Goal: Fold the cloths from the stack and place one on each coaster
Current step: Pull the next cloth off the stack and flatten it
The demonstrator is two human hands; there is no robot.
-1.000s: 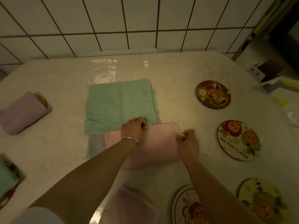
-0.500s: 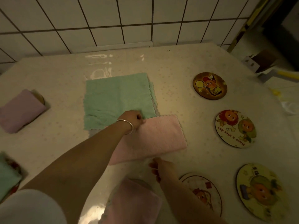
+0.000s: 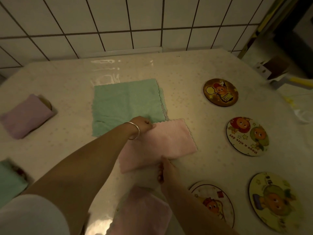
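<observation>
A pink cloth [image 3: 167,143], folded in half, lies on the table in front of the stack of cloths [image 3: 125,106], whose top cloth is green. My left hand [image 3: 143,124], with a bracelet on the wrist, pinches the pink cloth's far left corner. My right hand [image 3: 166,170] grips the cloth's near edge at the middle. Bare round cartoon coasters lie to the right: a brown coaster [image 3: 220,92], a white coaster [image 3: 247,136], a yellow coaster [image 3: 277,204] and a near coaster [image 3: 213,202].
Folded cloths sit on coasters: a purple one [image 3: 25,116] at the left, a green one [image 3: 10,180] at the near left, a pink one [image 3: 140,212] near me. A tiled wall [image 3: 135,22] backs the table. Clutter stands past the table's right edge.
My right hand left the pink cloth's far right corner, came back toward me and now holds its near edge. My left hand has stayed on the far left corner.
</observation>
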